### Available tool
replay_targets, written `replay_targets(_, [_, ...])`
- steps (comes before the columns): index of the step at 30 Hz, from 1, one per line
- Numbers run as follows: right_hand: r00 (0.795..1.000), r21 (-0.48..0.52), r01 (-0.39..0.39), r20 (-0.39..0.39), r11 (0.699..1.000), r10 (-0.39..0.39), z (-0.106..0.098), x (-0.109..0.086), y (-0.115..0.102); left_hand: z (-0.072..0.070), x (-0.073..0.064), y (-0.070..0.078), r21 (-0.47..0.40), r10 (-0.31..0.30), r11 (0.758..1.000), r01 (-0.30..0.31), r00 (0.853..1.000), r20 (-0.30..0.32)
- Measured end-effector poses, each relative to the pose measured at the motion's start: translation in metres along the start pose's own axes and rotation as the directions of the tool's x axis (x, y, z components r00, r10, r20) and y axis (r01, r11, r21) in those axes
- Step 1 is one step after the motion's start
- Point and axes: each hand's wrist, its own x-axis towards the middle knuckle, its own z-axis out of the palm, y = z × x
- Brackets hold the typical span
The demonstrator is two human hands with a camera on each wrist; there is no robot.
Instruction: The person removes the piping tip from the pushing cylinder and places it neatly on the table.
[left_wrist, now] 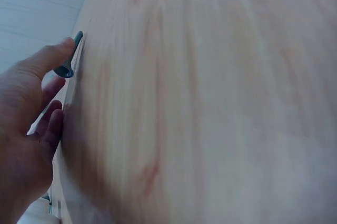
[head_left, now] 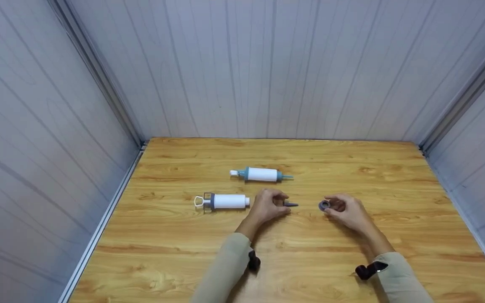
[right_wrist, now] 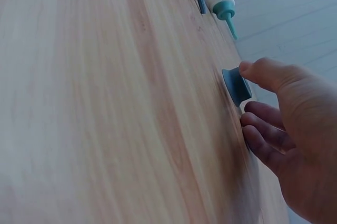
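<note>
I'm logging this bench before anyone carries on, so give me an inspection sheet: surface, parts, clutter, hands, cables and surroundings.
Surface: wood-grain tabletop, streaked pattern.
Job's things: small grey nozzle and grey ring, apart from each other; grey-and-white tube lying flat, looped handle pointing left.
Clutter: teal-and-white tube lies farther back, touched by neither hand.
Hands: left hand pinches the nozzle; right hand pinches the ring. Whether either part touches the table, I cannot tell.
Cables: nothing seen.
Surroundings: pale streaked panels at left, back and right.
</note>
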Motion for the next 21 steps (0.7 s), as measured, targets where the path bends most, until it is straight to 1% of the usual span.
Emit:
replay_targets(3, [1.0,-0.01,0.009,-0.006,1.0,-0.009,-0.001,0.0,-0.002,-0.004,0.001,0.002,0.002,-0.011,1.0,0.011,1.0,0.006])
replay_targets(8, [0.999,-0.019,0.025,-0.034,1.0,-0.025,-0.008,0.001,-0.005,-0.012,0.005,0.009,0.065,0.004,0.998,-0.004,1.0,-0.01])
replay_targets(14, [0.997,-0.004,0.031,-0.067,1.0,-0.031,-0.015,0.003,-0.01,-0.021,0.009,0.017,0.046,0.011,0.999,-0.009,1.0,-0.028])
replay_targets(18, [0.993,0.0,0.062,-0.101,0.998,-0.061,-0.017,0.004,-0.013,-0.026,0.014,0.019,0.081,0.048,0.996,-0.043,0.997,-0.055])
replay_targets(21, [0.989,0.005,0.08,-0.123,0.997,-0.078,-0.017,0.004,-0.014,-0.031,0.017,0.021,0.09,0.056,0.995,-0.05,0.996,-0.069])
